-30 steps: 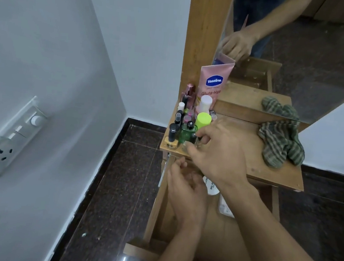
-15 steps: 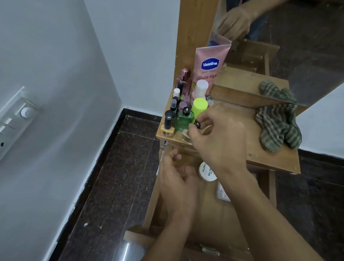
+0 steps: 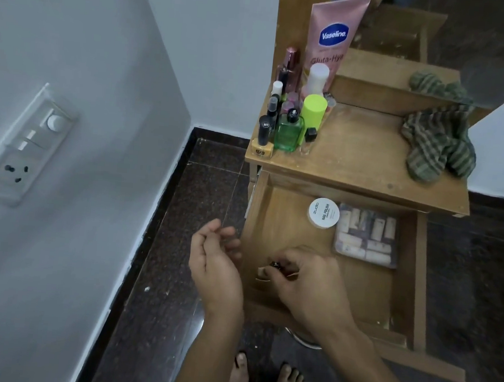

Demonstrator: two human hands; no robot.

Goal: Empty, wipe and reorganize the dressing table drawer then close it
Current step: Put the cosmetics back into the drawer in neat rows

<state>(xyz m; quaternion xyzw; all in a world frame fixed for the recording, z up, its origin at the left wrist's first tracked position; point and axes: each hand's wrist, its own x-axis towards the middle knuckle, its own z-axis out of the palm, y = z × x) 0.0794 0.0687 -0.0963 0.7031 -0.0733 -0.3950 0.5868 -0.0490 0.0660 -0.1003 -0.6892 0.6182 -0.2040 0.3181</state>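
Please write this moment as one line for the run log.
drawer open | right hand pinches small dark item inside | left hand free beside drawer | jar, packet inside | cloth on tabletop

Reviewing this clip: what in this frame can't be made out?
Head view: small item gripped by the right hand in the drawer; fingers cover all but a dark cap.
Head view: packet in the drawer; contents blurred behind plastic.
Head view: back-row bottles; partly hidden behind the green bottle, labels too small.
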